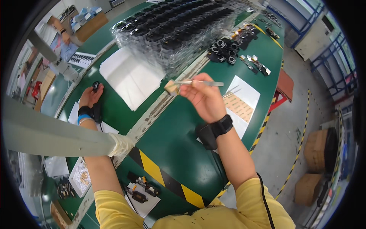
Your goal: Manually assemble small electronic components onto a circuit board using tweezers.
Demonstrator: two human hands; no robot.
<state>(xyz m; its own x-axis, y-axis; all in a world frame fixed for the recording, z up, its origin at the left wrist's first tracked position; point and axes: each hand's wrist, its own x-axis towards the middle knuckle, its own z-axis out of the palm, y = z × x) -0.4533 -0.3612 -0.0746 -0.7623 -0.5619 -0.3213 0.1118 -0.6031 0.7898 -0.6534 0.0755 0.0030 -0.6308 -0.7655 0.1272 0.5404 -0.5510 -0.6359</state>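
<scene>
While the right hand (204, 100) was raised above the middle of the green worktop (171, 141), its fingers were closed together on a pair of metal tweezers (202, 83), whose tips pinched a small tan adhesive pad (171, 87) held in the air, clear of the surface. The left hand (89, 97) lay far over toward the worktop's left edge, its fingertips pressed on a small black part (95, 85) resting on the green surface; whether the fingers actually clamped the part or only steadied it could not be told. Just right of the raised hand, near the worktop's right edge, lay a white backing sheet (244, 93) carrying a tan sheet of pads (238, 108); most of its pads looked unpeeled, so by this showing much of the work remained. Between the two hands lay overlapping blank white sheets (129, 78). Beyond them, toward the far edge, stood a tall stack of clear plastic trays (175, 30) filled with dark parts, and to its right a loose heap of black rings (223, 49) and small components, apparently waiting. A pale taped bar (57, 135) crossed the left of the view. Near the person's body, at the near edge, a few small black and orange components (141, 189) sat on a white card.
</scene>
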